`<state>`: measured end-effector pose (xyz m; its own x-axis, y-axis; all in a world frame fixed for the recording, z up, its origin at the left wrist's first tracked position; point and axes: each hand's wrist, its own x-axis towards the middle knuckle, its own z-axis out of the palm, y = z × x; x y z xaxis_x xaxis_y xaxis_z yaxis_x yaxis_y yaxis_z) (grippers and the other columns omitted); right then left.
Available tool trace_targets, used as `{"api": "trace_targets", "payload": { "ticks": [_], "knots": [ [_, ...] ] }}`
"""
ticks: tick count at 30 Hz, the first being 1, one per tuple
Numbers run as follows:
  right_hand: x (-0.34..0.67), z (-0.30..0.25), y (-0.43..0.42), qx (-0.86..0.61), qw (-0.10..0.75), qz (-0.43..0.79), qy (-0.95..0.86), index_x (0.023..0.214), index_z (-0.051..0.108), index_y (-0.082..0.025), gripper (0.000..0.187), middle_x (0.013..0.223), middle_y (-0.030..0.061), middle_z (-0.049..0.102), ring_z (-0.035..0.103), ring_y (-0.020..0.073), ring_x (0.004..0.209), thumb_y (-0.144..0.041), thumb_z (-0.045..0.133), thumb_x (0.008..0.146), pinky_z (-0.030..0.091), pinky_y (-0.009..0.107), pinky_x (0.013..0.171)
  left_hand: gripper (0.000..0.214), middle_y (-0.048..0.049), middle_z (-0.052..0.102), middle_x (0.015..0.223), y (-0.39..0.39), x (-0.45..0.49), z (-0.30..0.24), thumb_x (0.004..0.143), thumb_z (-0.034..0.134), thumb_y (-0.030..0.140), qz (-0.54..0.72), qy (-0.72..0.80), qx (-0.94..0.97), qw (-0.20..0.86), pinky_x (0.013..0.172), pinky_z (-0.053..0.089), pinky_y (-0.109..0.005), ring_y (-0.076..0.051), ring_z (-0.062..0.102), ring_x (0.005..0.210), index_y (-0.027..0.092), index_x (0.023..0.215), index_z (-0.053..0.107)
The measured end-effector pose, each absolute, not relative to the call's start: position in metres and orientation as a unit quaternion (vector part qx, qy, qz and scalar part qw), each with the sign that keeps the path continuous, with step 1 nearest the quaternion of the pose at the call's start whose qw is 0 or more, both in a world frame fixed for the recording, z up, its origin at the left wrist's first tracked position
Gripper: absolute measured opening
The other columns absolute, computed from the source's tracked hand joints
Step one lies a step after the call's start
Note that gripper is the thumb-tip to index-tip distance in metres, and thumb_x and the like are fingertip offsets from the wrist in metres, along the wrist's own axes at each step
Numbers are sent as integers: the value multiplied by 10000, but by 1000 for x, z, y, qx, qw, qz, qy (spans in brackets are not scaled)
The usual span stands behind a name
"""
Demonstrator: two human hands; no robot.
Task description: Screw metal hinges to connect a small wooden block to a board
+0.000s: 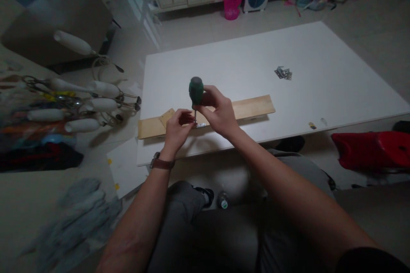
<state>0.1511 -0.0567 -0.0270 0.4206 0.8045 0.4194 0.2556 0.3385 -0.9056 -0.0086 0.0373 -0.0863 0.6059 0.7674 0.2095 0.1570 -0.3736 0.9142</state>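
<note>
A screwdriver (196,90) with a green handle and a dark cap stands nearly upright. Fingers of my right hand (221,110) are closed around the handle. Its thin shaft points down at a small metal bracket (200,125) on the near edge of a long wooden board (251,106). My left hand (177,130), with a watch on its wrist, is pinched at the shaft's tip; what its fingertips hold is too small to make out. A shorter angled wooden piece (166,117) lies on the board left of my hands. The board rests on a white tabletop (205,66).
Several metal brackets (283,73) lie loose farther back on the tabletop. To the left stand white lamp-like tubes with cables (102,104). A red stool (373,149) is at the right, and a bottle (223,200) stands on the floor by my feet.
</note>
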Motion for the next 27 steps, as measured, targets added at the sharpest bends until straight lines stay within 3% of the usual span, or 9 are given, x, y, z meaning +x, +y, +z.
{"api": "trace_targets", "payload": {
  "ticks": [11, 18, 23, 27],
  "knots": [
    [149, -35, -56, -529, 640, 214, -516, 1247, 585, -273, 390, 1016, 4, 746, 750, 201, 976, -224, 638, 864, 604, 387, 937, 328, 1, 725, 873, 42, -7, -91, 753, 760, 115, 295, 303, 768, 481, 770, 649, -309, -167, 741, 813, 218, 1039, 637],
    [146, -36, -57, -521, 633, 218, -530, 1254, 574, -274, 388, 1089, 18, 766, 755, 203, 1016, -208, 616, 874, 602, 393, 971, 184, -13, 739, 871, 43, -9, -86, 767, 755, 164, 275, 287, 797, 455, 788, 629, -328, -177, 717, 821, 202, 929, 676],
    [144, -36, -55, -524, 624, 213, -539, 1249, 567, -286, 375, 1049, 8, 759, 738, 202, 980, -220, 637, 886, 607, 366, 867, 232, -31, 755, 968, 42, -11, -77, 750, 745, 141, 274, 273, 805, 451, 876, 636, -369, -191, 724, 908, 200, 971, 707],
    [143, -36, -54, -544, 613, 179, -545, 1156, 602, -280, 313, 1017, 6, 739, 691, 193, 895, -237, 705, 863, 574, 341, 776, 222, -29, 743, 961, 39, -10, -73, 772, 816, 248, 308, 274, 785, 463, 864, 643, -355, -189, 720, 910, 202, 956, 703]
  ]
}}
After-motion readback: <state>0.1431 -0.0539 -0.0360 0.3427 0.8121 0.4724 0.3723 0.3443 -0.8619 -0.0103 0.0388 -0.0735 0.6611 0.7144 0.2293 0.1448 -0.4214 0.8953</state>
